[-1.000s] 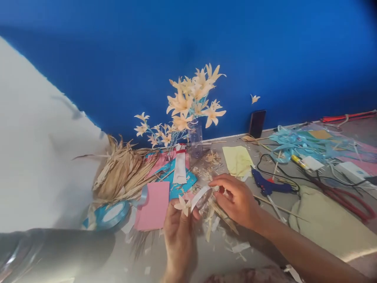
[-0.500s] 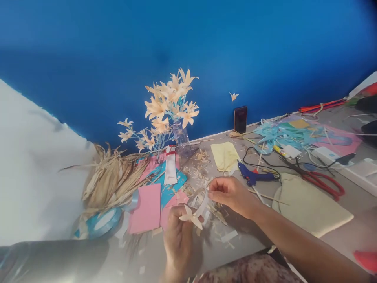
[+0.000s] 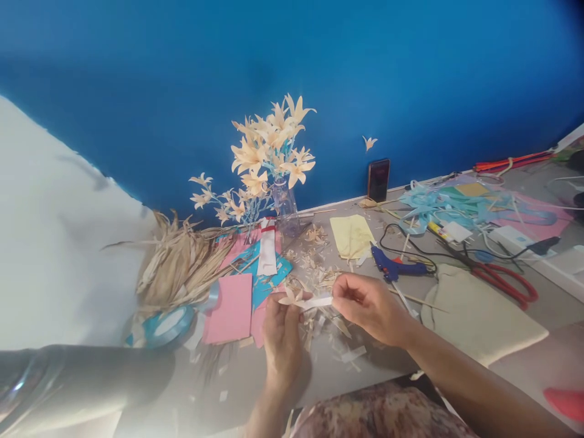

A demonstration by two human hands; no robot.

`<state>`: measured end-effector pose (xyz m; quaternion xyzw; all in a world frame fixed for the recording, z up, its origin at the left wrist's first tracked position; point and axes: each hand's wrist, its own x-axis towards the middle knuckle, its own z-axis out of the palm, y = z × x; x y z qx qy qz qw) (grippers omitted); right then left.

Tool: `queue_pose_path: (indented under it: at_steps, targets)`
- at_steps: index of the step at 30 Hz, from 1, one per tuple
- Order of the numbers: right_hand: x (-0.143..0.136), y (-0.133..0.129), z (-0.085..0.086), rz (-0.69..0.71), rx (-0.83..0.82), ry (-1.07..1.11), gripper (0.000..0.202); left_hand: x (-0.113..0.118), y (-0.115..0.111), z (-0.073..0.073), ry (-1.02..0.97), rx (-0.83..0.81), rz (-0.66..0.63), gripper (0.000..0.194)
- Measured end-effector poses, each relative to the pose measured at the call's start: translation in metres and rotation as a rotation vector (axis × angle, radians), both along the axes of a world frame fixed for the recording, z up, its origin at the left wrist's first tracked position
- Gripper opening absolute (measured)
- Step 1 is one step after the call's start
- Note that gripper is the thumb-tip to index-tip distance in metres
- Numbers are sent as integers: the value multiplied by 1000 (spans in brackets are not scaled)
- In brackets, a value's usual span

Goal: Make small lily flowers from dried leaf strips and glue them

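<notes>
My left hand (image 3: 283, 331) is closed on a cream flower (image 3: 291, 297) with pointed petals, which faces up above the fingers. A white strip (image 3: 318, 302) runs from the flower across to my right hand (image 3: 367, 306), whose thumb and forefinger pinch its far end. The strip is held nearly straight and level between the two hands. Under it, the table is strewn with dry husk scraps (image 3: 326, 277). Fingers of the left hand hide the flower's base, so how the strip joins it cannot be seen.
Behind stand finished cream flowers (image 3: 269, 140) in a clear bottle (image 3: 286, 210). To the left lie dry husks (image 3: 182, 261), blue ribbon (image 3: 168, 325) and pink paper (image 3: 230, 307). On the right are a blue glue gun (image 3: 396, 266), red-handled scissors (image 3: 506, 280), folded cloth (image 3: 479, 313) and a phone (image 3: 378, 180).
The strip was curled in a loop near the flower and is now pulled straight. The flower has tilted upward, and my hands have risen slightly in the view.
</notes>
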<state>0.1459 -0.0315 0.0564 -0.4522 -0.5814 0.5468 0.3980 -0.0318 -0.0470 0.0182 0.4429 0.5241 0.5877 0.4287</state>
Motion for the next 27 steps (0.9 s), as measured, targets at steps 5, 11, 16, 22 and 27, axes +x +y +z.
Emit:
queue_pose_path:
  at_steps: [5,11,16,22,27]
  targets:
    - [8,10,-3,-132,-16,-21,18,-5,8,3,-250,-128,-188,27]
    - [13,15,-8,-111,-27,-101,22,-3,11,4,-231,-252,-240,35]
    - [38,13,-22,-111,-14,-274,23,-8,12,5,-189,-269,-219,32]
    - [83,2,-50,117,218,-1039,10,-18,15,10,-113,-283,-152,34]
    - [88,6,-68,235,370,-1284,13,-22,17,6,-51,-285,-123,35]
